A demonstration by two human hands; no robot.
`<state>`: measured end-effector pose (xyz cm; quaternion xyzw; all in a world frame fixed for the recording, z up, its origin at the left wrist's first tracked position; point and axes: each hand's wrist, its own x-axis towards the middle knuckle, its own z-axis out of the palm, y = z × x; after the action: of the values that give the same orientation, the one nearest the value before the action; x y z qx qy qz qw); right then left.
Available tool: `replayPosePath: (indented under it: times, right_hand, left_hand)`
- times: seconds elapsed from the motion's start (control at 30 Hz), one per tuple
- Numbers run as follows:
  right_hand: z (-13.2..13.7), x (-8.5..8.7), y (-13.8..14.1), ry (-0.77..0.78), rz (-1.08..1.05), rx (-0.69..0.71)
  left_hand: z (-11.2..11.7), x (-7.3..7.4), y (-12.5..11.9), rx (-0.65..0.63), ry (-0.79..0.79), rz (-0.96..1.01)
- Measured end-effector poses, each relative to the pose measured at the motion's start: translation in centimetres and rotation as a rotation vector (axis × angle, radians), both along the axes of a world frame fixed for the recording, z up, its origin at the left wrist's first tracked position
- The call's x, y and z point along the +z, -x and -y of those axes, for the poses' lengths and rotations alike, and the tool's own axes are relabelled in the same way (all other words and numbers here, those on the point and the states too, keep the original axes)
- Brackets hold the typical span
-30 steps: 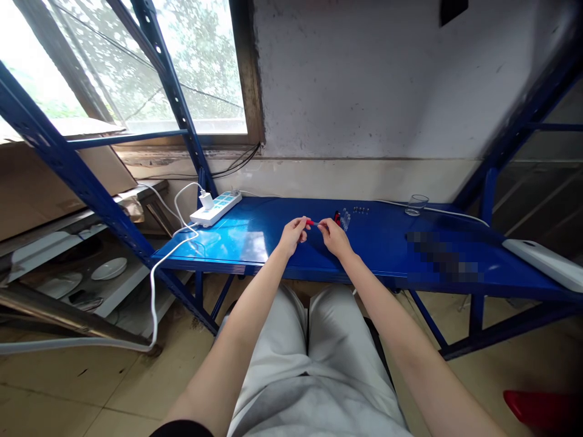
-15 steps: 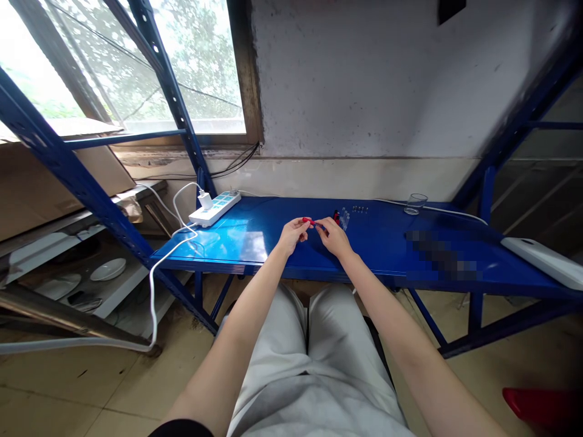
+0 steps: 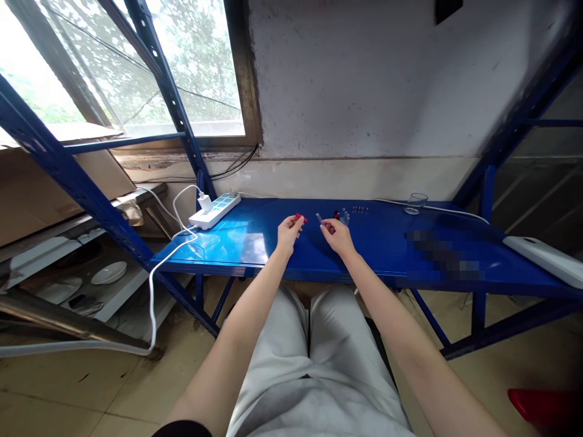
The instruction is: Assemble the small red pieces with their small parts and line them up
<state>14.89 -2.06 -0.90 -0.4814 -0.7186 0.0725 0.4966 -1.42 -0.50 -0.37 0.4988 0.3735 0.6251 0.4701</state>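
Above the front part of the blue table point(image 3: 296, 258), my left hand point(image 3: 288, 233) pinches a small red piece point(image 3: 299, 216); its exact kind is too small to make out. A short, clear tube point(image 3: 319, 215) points up from the closed fingers of my right hand point(image 3: 336, 235). The two pieces are apart. Just beyond my right hand lie several similar clear tubes point(image 3: 345, 216), partly hidden by it. Beside them is a small red and black object point(image 3: 336, 215). Farther right, several tiny pale pieces point(image 3: 361, 210) form a row.
A white power strip point(image 3: 216, 210) with a plugged-in charger sits at the table's left end. Toward the back right stands a clear glass point(image 3: 416, 204). A blurred dark patch point(image 3: 441, 252) and a white flat object point(image 3: 542, 261) are at right. Blue frame posts rise at both ends.
My hands have moved apart. The red piece stays in my left hand, while a clear tube now shows in my right hand, separate from it.
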Motion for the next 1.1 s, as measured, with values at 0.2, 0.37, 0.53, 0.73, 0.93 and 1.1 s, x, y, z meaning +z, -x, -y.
replayPosePath:
  times: [0.2,0.37,0.53,0.73,0.93,1.1]
  right_hand:
    - [0.0,0.7,-1.2,0.127,-0.133,-0.033]
    - [-0.1,0.9,-4.6,0.248,-0.101,-0.146]
    - [0.4,1.2,-7.0,0.476,0.033,-0.272]
    - [0.8,0.8,-6.6,0.456,0.111,-0.400]
    - [0.3,0.0,-6.7,0.448,0.191,-0.453]
    - [0.0,-0.2,-6.8,0.447,0.285,-0.430]
  left_hand:
    - [-0.3,0.4,-1.6,-0.002,-0.148,-0.320]
    - [-1.0,1.0,-3.7,0.010,-0.179,-0.538]
    - [-0.6,1.0,-6.3,-0.016,-0.113,-0.748]
    - [-0.6,0.4,-8.4,0.039,-0.028,-0.894]
    - [-1.3,-0.2,-9.3,0.096,-0.064,-0.962]
    - [-1.2,-0.2,-9.7,0.126,-0.037,-1.072]
